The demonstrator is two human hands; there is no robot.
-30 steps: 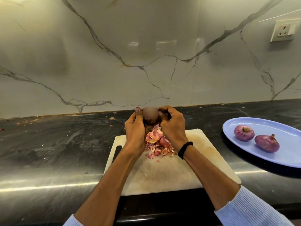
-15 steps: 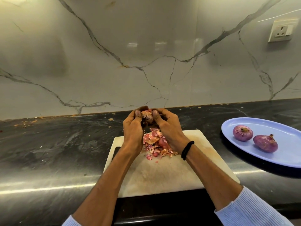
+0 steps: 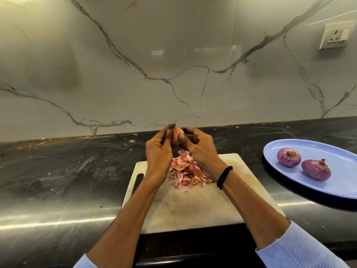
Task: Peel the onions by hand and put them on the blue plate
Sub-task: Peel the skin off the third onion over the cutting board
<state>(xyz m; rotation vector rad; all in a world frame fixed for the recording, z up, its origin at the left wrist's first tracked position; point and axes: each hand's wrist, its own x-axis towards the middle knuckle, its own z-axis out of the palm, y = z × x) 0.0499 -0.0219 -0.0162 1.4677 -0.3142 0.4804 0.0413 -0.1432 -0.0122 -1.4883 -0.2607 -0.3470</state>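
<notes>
Onion (image 3: 176, 136): held up over board (image 3: 193, 207) so skins (image 3: 183, 169) drop onto it.
L hand (image 3: 157, 151): fingers curled round it, steadying.
R hand (image 3: 201, 149): thumb + fingers pinch it, prob. picking skin.
Plate (image 3: 316, 147): off R, holds peeled pair (image 3: 288, 157).

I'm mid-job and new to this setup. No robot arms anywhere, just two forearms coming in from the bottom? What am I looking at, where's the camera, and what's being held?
There is no machine here. A person works with bare hands, and the single camera sits on their head, looking forward and down, so the arms enter from the bottom edge. The left hand and right hand together grip one small onion above the far end of a white cutting board. Under the hands, on the board, lies a heap of pink onion skins. The board rests on a dark counter. To the right stands a blue plate carrying a rounder onion and a pointed onion, lying apart. A black band circles the right wrist.
</notes>
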